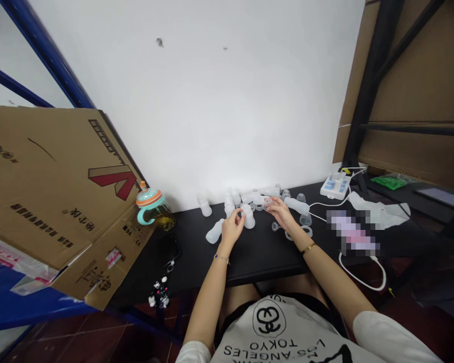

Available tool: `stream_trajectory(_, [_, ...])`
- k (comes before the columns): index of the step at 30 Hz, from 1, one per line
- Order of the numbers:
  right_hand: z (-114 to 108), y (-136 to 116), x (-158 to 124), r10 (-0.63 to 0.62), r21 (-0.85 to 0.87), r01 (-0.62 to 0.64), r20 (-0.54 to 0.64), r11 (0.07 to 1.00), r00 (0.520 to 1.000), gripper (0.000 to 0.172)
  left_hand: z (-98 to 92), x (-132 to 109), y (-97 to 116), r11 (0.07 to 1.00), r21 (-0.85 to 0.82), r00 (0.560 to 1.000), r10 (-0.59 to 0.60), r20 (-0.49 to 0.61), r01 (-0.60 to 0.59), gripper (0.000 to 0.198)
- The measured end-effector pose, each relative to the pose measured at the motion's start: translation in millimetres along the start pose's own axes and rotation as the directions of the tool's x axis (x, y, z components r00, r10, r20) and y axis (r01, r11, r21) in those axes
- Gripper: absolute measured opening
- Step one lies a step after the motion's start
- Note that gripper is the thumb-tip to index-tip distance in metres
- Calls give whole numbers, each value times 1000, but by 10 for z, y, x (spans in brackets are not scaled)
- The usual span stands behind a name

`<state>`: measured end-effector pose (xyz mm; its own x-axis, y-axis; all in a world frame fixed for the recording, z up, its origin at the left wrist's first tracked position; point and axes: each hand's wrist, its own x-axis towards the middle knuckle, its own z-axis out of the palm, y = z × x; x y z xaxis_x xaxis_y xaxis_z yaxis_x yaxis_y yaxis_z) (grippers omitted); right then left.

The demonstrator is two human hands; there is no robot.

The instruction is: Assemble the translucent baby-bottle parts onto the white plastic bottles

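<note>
My left hand [233, 225] is closed, thumb and fingers pinching the top of a white rounded, bottle-shaped piece [249, 221] that stands upright on the black table. To its right, my right hand [281, 212] pinches a small clear plastic part [268, 201]. Beside my left hand lies a white elongated body [214, 233] on its side. Behind both hands several similar white bodies form a loose row, one of them a tilted white piece [204, 205] at the left. Clear rings [306, 231] and a clear cup [276, 227] lie near my right wrist.
A teal-lidded jug [154, 207] stands at the left beside a large cardboard box [60, 191]. A dark phone [169, 248] with a charm strap lies nearby. On the right are a power strip [335, 185], white cables, a blurred phone-like object [351, 232] and crumpled white material [382, 209].
</note>
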<state>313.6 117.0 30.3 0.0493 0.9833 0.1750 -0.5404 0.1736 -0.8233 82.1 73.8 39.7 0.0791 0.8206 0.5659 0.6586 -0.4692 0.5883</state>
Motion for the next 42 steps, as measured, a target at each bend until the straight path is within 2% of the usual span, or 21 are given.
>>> stream_trajectory(4, [-4,-47,-24,25,-18,-25,20,1000,999,33,7,8,-18,1000,3,1000,-18,16,18,35])
stream_trajectory(9, [3,-90,-17,146,-4,-146,-18,989,989,22,30,20,-58,997,57,998,-50,48,47,49])
stream_trajectory(13, [18,-116,-10,187,7,-187,-21,982,982,22,52,17,-94,994,71,994,-85,73,80,60])
stream_trajectory(23, [-13,-92,8,164,-17,-164,14,986,986,29,184,29,-208,992,73,989,-113,90,106,71])
stream_trajectory(28, [-28,-70,34,175,51,-174,-21,983,984,25,239,25,-237,990,90,987,-116,114,106,60])
stream_trajectory(36, [-42,-66,45,173,22,-173,-12,985,985,29,259,34,-252,988,119,983,-117,139,100,39])
stream_trajectory(42, [-40,-78,37,205,37,-204,-11,978,979,25,231,43,-193,986,104,981,-145,132,132,42])
